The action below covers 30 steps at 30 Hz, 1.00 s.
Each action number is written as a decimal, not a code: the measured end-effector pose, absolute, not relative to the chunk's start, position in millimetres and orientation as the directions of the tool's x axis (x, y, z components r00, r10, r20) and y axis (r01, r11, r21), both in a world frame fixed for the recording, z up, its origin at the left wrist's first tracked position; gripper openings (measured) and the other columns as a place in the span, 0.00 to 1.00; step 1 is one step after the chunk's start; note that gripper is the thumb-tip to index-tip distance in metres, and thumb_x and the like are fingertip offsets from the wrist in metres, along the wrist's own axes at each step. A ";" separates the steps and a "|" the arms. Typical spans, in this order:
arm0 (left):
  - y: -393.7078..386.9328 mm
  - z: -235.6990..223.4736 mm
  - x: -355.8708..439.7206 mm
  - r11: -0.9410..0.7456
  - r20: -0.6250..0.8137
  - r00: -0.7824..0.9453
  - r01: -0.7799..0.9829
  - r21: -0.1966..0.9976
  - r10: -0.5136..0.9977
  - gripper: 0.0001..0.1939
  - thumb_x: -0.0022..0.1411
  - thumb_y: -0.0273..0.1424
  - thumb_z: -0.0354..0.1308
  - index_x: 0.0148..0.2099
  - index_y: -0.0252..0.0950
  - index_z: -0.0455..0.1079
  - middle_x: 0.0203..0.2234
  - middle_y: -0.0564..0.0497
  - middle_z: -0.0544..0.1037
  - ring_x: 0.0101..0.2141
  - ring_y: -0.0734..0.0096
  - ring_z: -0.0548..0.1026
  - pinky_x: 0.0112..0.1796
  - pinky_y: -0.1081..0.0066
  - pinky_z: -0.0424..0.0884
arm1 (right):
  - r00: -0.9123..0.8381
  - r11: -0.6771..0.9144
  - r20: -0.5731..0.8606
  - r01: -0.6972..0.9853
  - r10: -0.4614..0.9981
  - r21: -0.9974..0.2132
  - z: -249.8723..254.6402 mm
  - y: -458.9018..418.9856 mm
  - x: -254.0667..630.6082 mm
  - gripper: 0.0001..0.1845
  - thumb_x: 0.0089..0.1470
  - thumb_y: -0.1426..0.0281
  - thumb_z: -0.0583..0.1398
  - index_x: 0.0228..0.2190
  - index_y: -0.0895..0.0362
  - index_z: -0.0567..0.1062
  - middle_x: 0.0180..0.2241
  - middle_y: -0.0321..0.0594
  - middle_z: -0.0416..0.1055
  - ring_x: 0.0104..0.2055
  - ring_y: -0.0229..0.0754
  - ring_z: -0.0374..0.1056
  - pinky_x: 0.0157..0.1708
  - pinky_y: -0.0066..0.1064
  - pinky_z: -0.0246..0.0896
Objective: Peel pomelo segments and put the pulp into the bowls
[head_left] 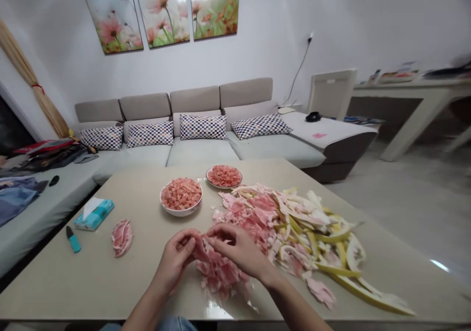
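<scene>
Between my hands is a pink pomelo segment (200, 250), held above the near part of the table. My left hand (172, 258) is closed around its left side. The fingertips of my right hand (239, 246) pinch at its upper right edge; whether they grip flesh or skin is too small to tell. Below and to the right lies a heap of pink pomelo membrane scraps (253, 219). Beyond my hands stand a white bowl (183, 213) and a dark-rimmed plate (225, 187), both full of peeled pomelo flesh. Another pomelo chunk (122, 238) rests to the left.
Yellow-green pomelo rinds (342, 267) spread over the table's right side. A small turquoise-handled knife (74, 241) and a tissue pack (94, 215) lie at the left. A grey sofa (200, 152) with checkered cushions runs behind the table (84, 287).
</scene>
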<state>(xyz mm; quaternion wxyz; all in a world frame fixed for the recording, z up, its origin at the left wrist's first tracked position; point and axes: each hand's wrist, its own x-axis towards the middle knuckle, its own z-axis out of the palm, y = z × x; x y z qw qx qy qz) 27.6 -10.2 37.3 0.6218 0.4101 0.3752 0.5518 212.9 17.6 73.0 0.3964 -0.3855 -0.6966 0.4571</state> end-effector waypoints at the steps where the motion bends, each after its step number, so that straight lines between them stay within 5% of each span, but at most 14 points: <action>1: -4.5 35.6 29.8 0.032 -0.002 0.084 -0.363 0.931 0.997 0.13 0.57 0.36 0.64 0.42 0.33 0.75 0.34 0.46 0.78 0.32 0.67 0.76 0.37 0.67 0.73 | -0.409 0.255 0.176 0.148 0.896 -0.955 69.9 23.2 214.3 0.12 0.53 0.65 0.62 0.39 0.58 0.79 0.37 0.42 0.78 0.37 0.43 0.73 0.35 0.30 0.66; 3: 6.8 31.2 34.8 0.000 0.013 0.038 -0.332 0.943 0.999 0.13 0.57 0.36 0.64 0.42 0.34 0.74 0.37 0.45 0.78 0.34 0.65 0.77 0.38 0.66 0.74 | -0.420 0.220 0.159 0.100 0.894 -0.970 62.8 35.4 215.4 0.16 0.53 0.63 0.63 0.43 0.56 0.78 0.42 0.44 0.78 0.40 0.44 0.73 0.38 0.32 0.67; 14: 45.2 13.0 49.8 -0.055 0.058 -0.147 0.022 0.998 0.987 0.12 0.56 0.38 0.63 0.40 0.37 0.77 0.39 0.45 0.80 0.41 0.62 0.77 0.44 0.68 0.72 | -0.370 0.267 0.192 0.164 0.909 -0.950 25.0 83.3 204.4 0.12 0.46 0.66 0.68 0.35 0.57 0.81 0.34 0.41 0.78 0.33 0.41 0.71 0.34 0.29 0.64; 19: 52.3 9.8 54.5 -0.082 0.103 -0.173 0.124 0.989 0.979 0.13 0.57 0.38 0.63 0.41 0.37 0.77 0.39 0.45 0.80 0.40 0.63 0.77 0.42 0.70 0.73 | -0.356 0.282 0.218 0.138 0.909 -0.949 20.9 92.7 207.3 0.10 0.55 0.66 0.62 0.35 0.56 0.82 0.33 0.41 0.79 0.36 0.42 0.72 0.37 0.30 0.63; 30: 50.4 1.9 43.2 0.044 -0.050 -0.171 -0.038 0.998 0.984 0.16 0.55 0.41 0.63 0.40 0.35 0.76 0.35 0.46 0.81 0.37 0.63 0.78 0.39 0.70 0.74 | -0.337 0.186 0.136 0.121 0.932 -0.975 20.4 96.6 205.1 0.11 0.53 0.68 0.61 0.29 0.58 0.83 0.27 0.41 0.78 0.30 0.40 0.71 0.30 0.27 0.63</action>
